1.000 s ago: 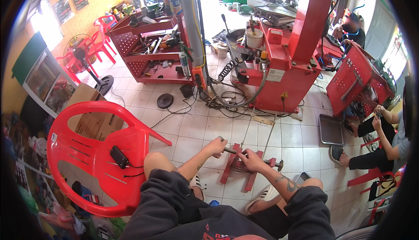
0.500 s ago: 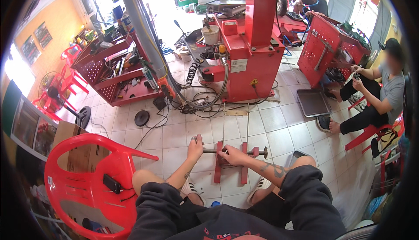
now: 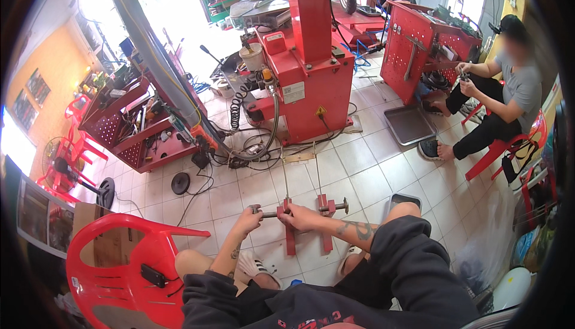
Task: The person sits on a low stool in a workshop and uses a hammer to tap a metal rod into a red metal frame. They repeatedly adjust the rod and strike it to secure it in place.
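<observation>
On the tiled floor between my feet stands a red metal stand (image 3: 290, 242) with two uprights. A long metal shaft (image 3: 270, 214) lies across it, and its round flanged end sticks out past the right upright. My left hand (image 3: 245, 220) is closed around the shaft's left end, which its fingers partly hide. Beside the left upright, my right hand (image 3: 301, 217) has its fingers curled over the shaft and covers part of it. Two thin rods (image 3: 286, 176) run from the stand to a small wooden block (image 3: 299, 158) on the floor.
A red chair (image 3: 108, 269) with a black phone (image 3: 153, 276) is at my left. Ahead are a red machine (image 3: 311, 101), cables and a tool cart (image 3: 144, 155). To the right, a seated person (image 3: 521, 89) handles a small part near a dark tray (image 3: 411, 125).
The view has swung, so the surroundings sit farther left. My left hand is lower, its fingers now around the shaft's end. My right hand stays on the shaft, closer to the left upright.
</observation>
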{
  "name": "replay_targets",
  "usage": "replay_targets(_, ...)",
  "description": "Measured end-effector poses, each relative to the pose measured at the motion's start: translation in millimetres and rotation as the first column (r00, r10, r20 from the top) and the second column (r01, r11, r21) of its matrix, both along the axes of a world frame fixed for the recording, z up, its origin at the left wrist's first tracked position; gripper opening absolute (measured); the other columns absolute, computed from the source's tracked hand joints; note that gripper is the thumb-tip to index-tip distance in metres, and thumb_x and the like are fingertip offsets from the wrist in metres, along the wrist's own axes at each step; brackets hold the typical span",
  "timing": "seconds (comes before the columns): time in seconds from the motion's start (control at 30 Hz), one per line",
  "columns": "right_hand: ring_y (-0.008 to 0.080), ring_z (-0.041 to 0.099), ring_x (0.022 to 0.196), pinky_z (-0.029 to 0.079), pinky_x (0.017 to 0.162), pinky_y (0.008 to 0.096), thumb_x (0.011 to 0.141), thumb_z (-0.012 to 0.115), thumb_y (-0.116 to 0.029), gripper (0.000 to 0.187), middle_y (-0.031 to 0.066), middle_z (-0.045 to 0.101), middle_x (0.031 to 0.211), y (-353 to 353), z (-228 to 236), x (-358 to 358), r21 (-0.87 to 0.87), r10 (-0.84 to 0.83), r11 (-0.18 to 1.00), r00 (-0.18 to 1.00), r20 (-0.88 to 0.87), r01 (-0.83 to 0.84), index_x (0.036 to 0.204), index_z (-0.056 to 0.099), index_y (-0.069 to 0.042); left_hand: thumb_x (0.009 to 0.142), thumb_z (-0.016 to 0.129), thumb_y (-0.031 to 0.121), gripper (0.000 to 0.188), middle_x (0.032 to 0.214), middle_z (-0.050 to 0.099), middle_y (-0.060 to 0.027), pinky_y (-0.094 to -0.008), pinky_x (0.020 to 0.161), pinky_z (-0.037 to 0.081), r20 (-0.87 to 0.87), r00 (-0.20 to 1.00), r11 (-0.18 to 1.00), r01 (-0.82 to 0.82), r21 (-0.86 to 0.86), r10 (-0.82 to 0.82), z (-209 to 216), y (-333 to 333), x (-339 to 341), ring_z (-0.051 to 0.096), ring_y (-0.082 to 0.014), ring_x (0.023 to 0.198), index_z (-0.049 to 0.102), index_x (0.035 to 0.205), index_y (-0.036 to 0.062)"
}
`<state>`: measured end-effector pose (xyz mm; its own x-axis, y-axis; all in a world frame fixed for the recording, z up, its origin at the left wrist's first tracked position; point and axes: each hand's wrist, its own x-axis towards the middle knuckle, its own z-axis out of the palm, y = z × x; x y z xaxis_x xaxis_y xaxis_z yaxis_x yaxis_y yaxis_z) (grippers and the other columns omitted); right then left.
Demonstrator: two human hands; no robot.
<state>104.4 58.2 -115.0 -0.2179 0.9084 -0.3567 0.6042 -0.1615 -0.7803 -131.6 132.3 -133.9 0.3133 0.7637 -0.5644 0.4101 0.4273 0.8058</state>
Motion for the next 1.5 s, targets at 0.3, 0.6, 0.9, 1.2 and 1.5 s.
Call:
replay_targets(0.3,0.04,0.066,0.1,0.051,0.085,0.048,0.097,0.055,-0.051,0.054,0.0238,0.069,0.106,2,8,-3,-0.005,0.028,1.0,0.998,0.048,-0.028,0.112,0.058,0.001,0.098,0.048,0.059,0.064,0.088,0.069,-0.0153,-0.0286,0.052,0.054,-0.211,0.975,0.99,0.038,-0.135,-0.066,20,7,-1,0.066,-0.0184,0.063,0.059,0.111,-0.0028)
replay_targets(0.6,0.0396,0.066,0.101,0.051,0.085,0.0478,0.096,0.055,-0.053,0.055,0.0223,0.069,0.108,1,13,0,-0.009,0.017,1.0,0.998,0.055,-0.016,0.113,0.059,0.0,0.101,0.045,0.055,0.061,0.093,0.069,-0.015,-0.0322,0.058,0.055,-0.11,0.979,0.985,-0.171,0.013,0.171,-7,8,10,0.066,-0.0209,0.066,0.058,0.117,-0.0024)
replay_targets(0.9,0.0386,0.067,0.101,0.052,0.085,0.0472,0.094,0.059,-0.052,0.054,0.0203,0.07,0.106,0,23,-2,-0.065,-0.015,0.998,0.999,0.041,0.018,0.112,0.061,-0.001,0.101,0.052,0.041,0.049,0.088,0.069,-0.0167,-0.0313,0.049,0.053,-0.098,0.987,0.963,-0.098,0.25,0.125,-23,1,6,0.068,-0.0211,0.061,0.055,0.119,-0.0049)
replay_targets(1.2,0.0332,0.069,0.093,0.052,0.083,0.0415,0.096,0.056,-0.054,0.054,0.0167,0.072,0.098,1,12,4,0.005,-0.014,1.0,0.997,0.076,0.014,0.116,0.058,-0.003,0.098,0.025,0.071,0.081,0.068,0.068,-0.0199,-0.03,0.04,0.047,-0.239,0.969,0.983,-0.093,-0.156,0.054,37,9,19,0.063,-0.0213,0.048,0.059,0.095,-0.0025)
replay_targets(1.5,0.0381,0.066,0.1,0.051,0.085,0.0467,0.094,0.057,-0.054,0.056,0.0205,0.069,0.107,2,22,1,-0.045,0.003,0.999,0.999,0.034,-0.001,0.113,0.058,-0.001,0.1,0.048,0.052,0.055,0.061,0.059,-0.0094,-0.0301,0.041,0.046,-0.347,0.936,0.997,0.071,0.009,-0.064,30,-5,0,0.057,-0.0168,0.046,0.058,0.083,0.0002)
